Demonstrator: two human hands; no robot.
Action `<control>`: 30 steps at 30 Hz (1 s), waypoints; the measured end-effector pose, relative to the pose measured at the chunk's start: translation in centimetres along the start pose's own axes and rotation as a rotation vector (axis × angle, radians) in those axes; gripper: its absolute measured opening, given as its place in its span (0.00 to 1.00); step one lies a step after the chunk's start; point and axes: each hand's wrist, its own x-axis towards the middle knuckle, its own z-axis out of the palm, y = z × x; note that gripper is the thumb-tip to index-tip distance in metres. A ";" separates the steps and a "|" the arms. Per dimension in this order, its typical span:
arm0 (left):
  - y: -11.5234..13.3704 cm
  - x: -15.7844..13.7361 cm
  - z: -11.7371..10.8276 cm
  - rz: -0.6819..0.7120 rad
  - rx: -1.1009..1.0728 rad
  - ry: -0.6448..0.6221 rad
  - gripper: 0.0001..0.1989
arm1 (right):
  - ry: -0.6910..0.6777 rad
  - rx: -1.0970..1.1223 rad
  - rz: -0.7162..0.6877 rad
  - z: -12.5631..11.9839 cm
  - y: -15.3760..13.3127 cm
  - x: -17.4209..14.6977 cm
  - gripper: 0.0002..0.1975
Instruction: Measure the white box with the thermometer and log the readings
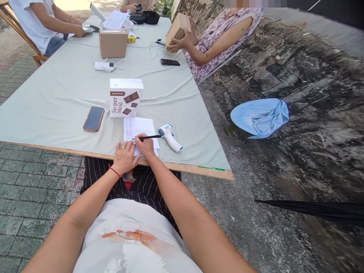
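My right hand [145, 146] grips a black pen [150, 137], its tip on a sheet of paper [143, 127] that carries writing along its left side. Over the paper's lower left corner and the table's front edge lies my left hand [124, 157], fingers stretched out, with a ring and a red wrist string. A white and blue infrared thermometer [170, 137] rests just right of the paper, close to the pen's rear end. Behind the paper stands a white "Su-per Meal" box [126, 98]. To its left a smartphone [93, 118] lies flat.
Farther back on the cloth-covered table [57, 94] are a white device with a cable [104, 66], a cardboard box [113, 44] and a dark phone [170, 62]. One person at right holds a carton [178, 29]; others sit farther off. A blue hat [260, 116] lies at right.
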 end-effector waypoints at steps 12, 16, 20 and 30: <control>-0.1 -0.1 0.1 -0.004 0.003 0.012 0.24 | 0.015 -0.017 0.010 0.0 -0.3 0.0 0.06; 0.0 -0.1 0.1 -0.007 -0.004 0.010 0.23 | 0.030 -0.019 0.009 -0.1 -0.3 -0.1 0.07; 0.0 0.0 0.1 -0.007 -0.013 0.009 0.23 | 0.021 -0.041 0.002 -0.1 -0.4 -0.1 0.06; -0.1 0.0 0.1 -0.008 -0.026 0.014 0.23 | 0.023 -0.038 0.001 -0.1 -0.2 0.0 0.06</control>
